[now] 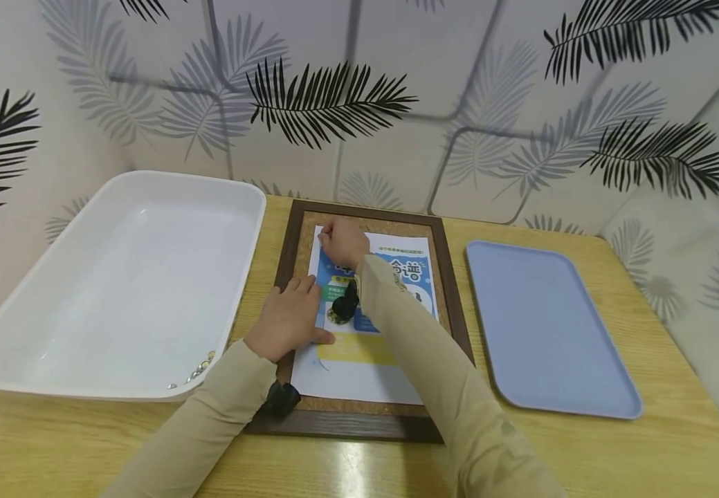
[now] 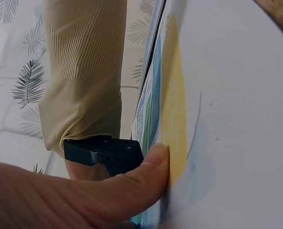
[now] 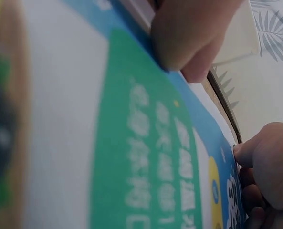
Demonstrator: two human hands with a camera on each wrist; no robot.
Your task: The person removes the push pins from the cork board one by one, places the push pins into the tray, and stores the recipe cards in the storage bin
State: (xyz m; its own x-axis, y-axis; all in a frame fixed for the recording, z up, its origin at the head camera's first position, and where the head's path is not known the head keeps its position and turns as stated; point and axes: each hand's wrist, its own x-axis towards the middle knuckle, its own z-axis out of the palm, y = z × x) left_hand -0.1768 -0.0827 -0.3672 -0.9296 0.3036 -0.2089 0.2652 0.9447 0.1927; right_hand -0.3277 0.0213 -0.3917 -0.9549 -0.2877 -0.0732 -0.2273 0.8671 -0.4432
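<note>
A printed poster (image 1: 359, 380) with blue, green and yellow panels lies on a brown-framed cork board (image 1: 368, 407). My left hand (image 1: 287, 315) rests on its left edge, fingers extended and thumb (image 2: 153, 164) pressing the paper. My right hand (image 1: 345, 243) is at the poster's upper left corner with fingers curled. In the right wrist view, its thumb presses there on a small shiny tack (image 3: 235, 147), mostly hidden by the hand. The right forearm crosses over the poster and covers part of its print.
A large white tub (image 1: 141, 277) stands to the left, with several small silver and gold tacks (image 1: 200, 368) in its near right corner. To the right lies a shallow blue-grey tray (image 1: 552, 328). A leaf-patterned wall (image 1: 359, 166) rises behind the wooden table (image 1: 664, 436).
</note>
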